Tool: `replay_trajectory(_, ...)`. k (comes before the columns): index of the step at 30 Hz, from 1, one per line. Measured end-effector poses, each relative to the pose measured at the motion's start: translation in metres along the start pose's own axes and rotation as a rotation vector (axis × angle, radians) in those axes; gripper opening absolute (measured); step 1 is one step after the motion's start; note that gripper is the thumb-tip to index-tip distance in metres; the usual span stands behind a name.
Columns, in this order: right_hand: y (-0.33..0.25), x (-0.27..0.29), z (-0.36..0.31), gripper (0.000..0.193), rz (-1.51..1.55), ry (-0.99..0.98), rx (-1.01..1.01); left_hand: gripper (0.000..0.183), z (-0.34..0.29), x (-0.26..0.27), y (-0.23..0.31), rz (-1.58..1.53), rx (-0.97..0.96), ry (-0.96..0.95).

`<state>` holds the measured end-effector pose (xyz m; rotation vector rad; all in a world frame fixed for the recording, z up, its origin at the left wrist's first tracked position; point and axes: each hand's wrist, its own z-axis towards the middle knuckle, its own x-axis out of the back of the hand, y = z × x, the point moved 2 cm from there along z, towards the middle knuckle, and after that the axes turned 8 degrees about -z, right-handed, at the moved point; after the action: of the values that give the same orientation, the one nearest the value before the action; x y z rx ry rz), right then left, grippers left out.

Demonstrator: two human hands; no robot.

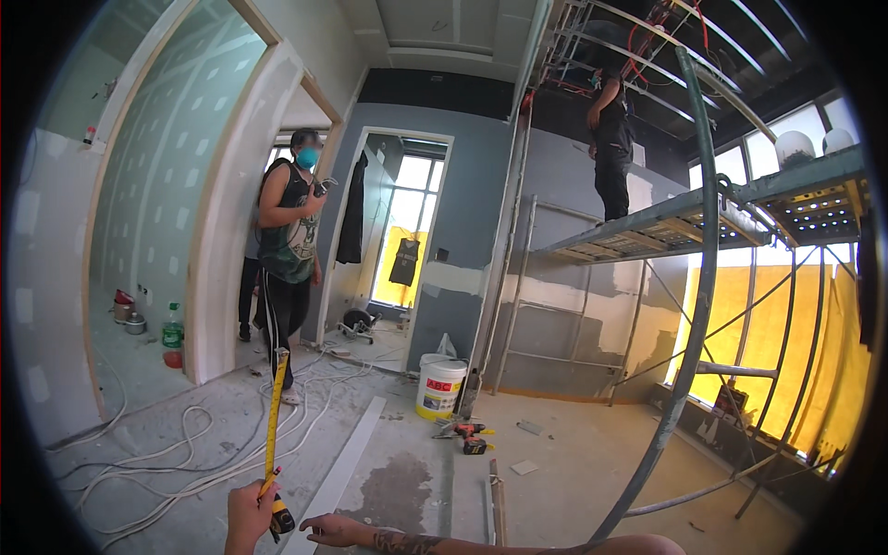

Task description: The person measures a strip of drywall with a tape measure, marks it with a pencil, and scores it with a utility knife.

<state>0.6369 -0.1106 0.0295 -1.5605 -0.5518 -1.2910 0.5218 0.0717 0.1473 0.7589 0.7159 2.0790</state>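
**Tape measure held upright in the left hand**

A yellow tape measure (275, 421) is gripped by the left hand (248, 513) at the lower edge of the view. The fingers are clenched around the tape's case, low down near the floor, and the yellow blade is run out upward from it. The long axis of the blade is close to vertical, tilted slightly to the right, with its free tip pointing up toward the ceiling, in front of the legs of a masked person (289, 250) standing at a doorway.

The right hand (335, 529) lies just beside the case, on its right, with the forearm coming in from the lower right. Its fingers are stretched out flat and released, holding nothing; their tips point left toward the case, near it but apart. The left hand is thus the one on the tape.

On the concrete floor beyond are seen white cables (199, 444), a pale board (344, 467), a white bucket (439, 387) and a red drill (465, 430). Another person (611, 139) stands on a scaffold (647, 231).
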Motion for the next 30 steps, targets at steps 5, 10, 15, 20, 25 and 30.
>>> replay_trajectory(5,-0.002,0.006,-0.002,0.034,-0.035,-0.030,-0.018,0.026,0.002,-0.002,-0.001,-0.005,0.031,-0.005)
replay_trajectory(10,-0.008,0.008,-0.003,0.035,-0.040,-0.065,-0.034,0.027,0.001,-0.001,-0.003,-0.024,0.028,-0.016)
replay_trajectory(15,-0.009,0.010,-0.004,0.035,-0.022,-0.057,-0.023,0.026,0.002,-0.002,0.000,0.000,-0.008,-0.020)
replay_trajectory(20,-0.015,0.014,-0.007,0.031,0.002,-0.059,-0.035,0.025,0.001,-0.002,0.006,0.004,-0.003,-0.030)
replay_trajectory(25,-0.013,0.015,-0.008,0.031,-0.012,-0.032,-0.006,0.025,0.001,-0.004,0.008,-0.006,0.004,-0.037)
replay_trajectory(30,-0.006,0.011,-0.005,0.031,-0.022,-0.039,-0.024,0.025,0.003,-0.007,0.003,0.051,0.026,-0.070)
